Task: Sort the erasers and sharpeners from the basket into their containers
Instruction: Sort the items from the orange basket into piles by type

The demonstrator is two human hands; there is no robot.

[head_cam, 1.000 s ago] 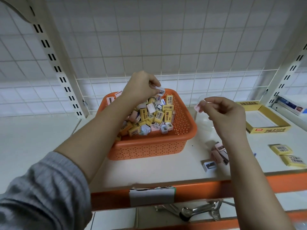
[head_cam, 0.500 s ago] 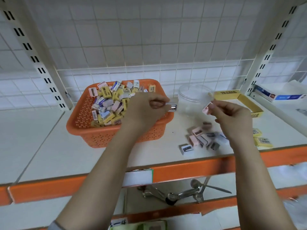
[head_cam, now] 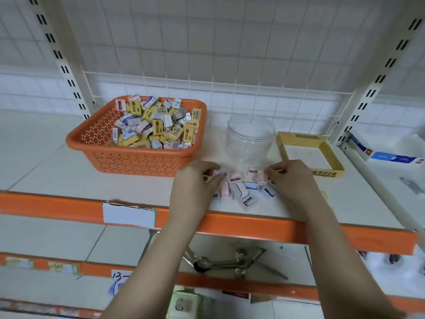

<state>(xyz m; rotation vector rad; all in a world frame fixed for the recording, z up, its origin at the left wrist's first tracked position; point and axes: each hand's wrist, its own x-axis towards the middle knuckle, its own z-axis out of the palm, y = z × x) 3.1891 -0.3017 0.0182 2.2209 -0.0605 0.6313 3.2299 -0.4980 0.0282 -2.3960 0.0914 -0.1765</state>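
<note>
Shelving with a white board and orange front lip (head_cam: 264, 224) carries an orange perforated plastic basket (head_cam: 138, 157) of yellow erasers and pastel sharpeners toward its back left. Right of it stand a clear round plastic jar (head_cam: 250, 139) and a yellow cardboard tray (head_cam: 331, 157). Near the front edge lies a heap of small pastel sharpeners (head_cam: 241, 189). The left hand (head_cam: 197, 183) pinches one at the heap's left; the right hand (head_cam: 292, 178) pinches a pink one at its right.

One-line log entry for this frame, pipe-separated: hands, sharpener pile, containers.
left hand pinching sharpener | right hand pinching sharpener | pile on shelf | jar empty | basket full
</note>
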